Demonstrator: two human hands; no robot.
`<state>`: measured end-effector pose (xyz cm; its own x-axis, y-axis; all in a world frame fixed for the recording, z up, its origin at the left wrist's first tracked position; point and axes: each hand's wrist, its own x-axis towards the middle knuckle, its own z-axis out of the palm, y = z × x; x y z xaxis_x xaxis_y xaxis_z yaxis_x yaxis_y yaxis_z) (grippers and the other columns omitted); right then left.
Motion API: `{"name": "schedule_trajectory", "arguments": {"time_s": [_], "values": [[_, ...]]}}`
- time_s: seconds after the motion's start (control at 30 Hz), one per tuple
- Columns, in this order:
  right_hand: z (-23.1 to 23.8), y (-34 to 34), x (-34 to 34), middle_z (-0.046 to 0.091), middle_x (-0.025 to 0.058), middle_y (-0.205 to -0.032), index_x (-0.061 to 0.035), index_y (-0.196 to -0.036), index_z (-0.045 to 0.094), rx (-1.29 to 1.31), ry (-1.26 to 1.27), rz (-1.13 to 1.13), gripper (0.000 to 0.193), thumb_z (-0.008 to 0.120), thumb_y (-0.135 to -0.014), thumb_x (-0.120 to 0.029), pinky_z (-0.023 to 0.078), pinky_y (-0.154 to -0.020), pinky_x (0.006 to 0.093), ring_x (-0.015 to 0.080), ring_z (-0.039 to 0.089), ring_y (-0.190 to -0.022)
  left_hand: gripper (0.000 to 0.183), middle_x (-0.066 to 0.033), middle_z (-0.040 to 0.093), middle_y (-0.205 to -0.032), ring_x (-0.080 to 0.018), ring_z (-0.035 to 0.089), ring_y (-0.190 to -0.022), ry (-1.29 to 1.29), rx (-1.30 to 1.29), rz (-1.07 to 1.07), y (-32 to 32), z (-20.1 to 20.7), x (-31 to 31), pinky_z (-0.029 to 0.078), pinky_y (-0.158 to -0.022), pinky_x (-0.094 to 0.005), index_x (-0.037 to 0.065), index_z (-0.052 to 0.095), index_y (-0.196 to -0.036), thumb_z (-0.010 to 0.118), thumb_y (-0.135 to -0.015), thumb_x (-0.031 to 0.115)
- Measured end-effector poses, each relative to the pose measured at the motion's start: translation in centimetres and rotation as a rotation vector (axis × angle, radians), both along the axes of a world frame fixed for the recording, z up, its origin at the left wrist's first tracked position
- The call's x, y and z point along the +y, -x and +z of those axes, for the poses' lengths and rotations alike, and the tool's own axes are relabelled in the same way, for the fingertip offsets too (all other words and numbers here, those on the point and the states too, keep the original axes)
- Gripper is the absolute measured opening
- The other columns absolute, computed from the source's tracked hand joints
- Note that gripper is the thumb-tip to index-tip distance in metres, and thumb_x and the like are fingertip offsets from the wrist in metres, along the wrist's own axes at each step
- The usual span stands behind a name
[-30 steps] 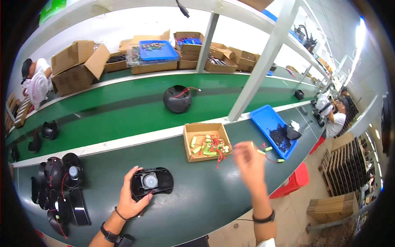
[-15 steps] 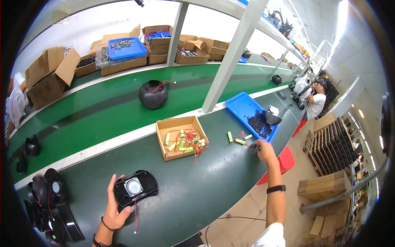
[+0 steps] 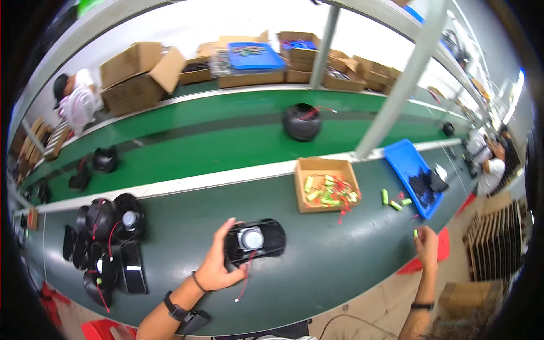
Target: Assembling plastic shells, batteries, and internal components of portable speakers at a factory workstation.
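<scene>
My left hand [image 3: 218, 269] grips the edge of a black plastic housing [image 3: 273, 238], thumb on the near side. A round silver speaker [image 3: 251, 238] sits in the housing, and a red wire hangs down from it. At the right, over the table's front edge, my right hand [image 3: 428, 248] is closed on a small green battery [image 3: 415, 233], mostly covered by the fingers. A thin wire seems to rise from it. Several green batteries [image 3: 395, 205] lie loose on the table beyond that hand. A cardboard box [image 3: 307, 207] of green batteries with red wires stands between my hands, farther back.
A blue tray [image 3: 401, 157] with small black parts stands at the right. Black housings and shells [image 3: 102, 221] are piled at the left. Behind runs a green conveyor [image 3: 226, 136] carrying a round black shell [image 3: 302, 122]. A metal post [image 3: 402, 85] rises beside it. Other people are farther off.
The view has turned left, so the table's things sit farther right in the picture. My right hand has drawn back from beside the blue tray with the battery. My left hand keeps hold of the housing.
</scene>
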<state>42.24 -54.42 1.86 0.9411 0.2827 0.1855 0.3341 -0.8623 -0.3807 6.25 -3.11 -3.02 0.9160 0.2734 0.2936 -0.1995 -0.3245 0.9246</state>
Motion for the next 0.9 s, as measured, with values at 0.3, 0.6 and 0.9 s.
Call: {"name": "schedule_trajectory", "arguments": {"time_s": [0.3,0.6,0.9], "values": [[4.8,24.4,29.4,0.08,0.0171,-0.111,0.0024,-0.112,0.076,0.185,-0.871,0.713,0.027,0.085,-0.087,0.002,0.065,-0.08,0.0325,0.0222,0.08,-0.095,0.106,-0.0281,0.042,-0.16,-0.0458,0.043,-0.149,-0.107,-0.032,0.011,0.2,0.4,-1.1,0.036,-0.125,-0.0484,-0.001,0.021,-0.168,0.074,-0.076,0.006],[1.7,24.7,34.2,0.082,0.0095,-0.105,-0.0023,-0.105,0.079,-0.048,-0.648,0.893,0.023,0.088,-0.084,-0.001,0.065,-0.07,0.0295,0.021,0.08,-0.086,0.105,-0.0318,0.042,-0.158,-0.0497,0.044,-0.146,-0.098,-0.031,0.01,0.3,0.0,-1.1,0.038,-0.123,-0.0521,-0.001,0.02,-0.168,0.075,-0.078,0.009],[-0.3,24.9,32.8,0.063,0.0192,-0.145,-0.0127,-0.112,0.083,-0.177,-0.324,0.961,0.035,0.089,-0.078,-0.01,0.047,-0.108,0.0559,0.0446,0.054,-0.141,0.104,-0.0276,0.043,-0.158,-0.0408,0.048,-0.148,-0.157,-0.057,-0.024,1.0,0.8,-0.4,0.036,-0.124,-0.0474,-0.001,0.014,-0.168,0.073,-0.083,0.002]]}}
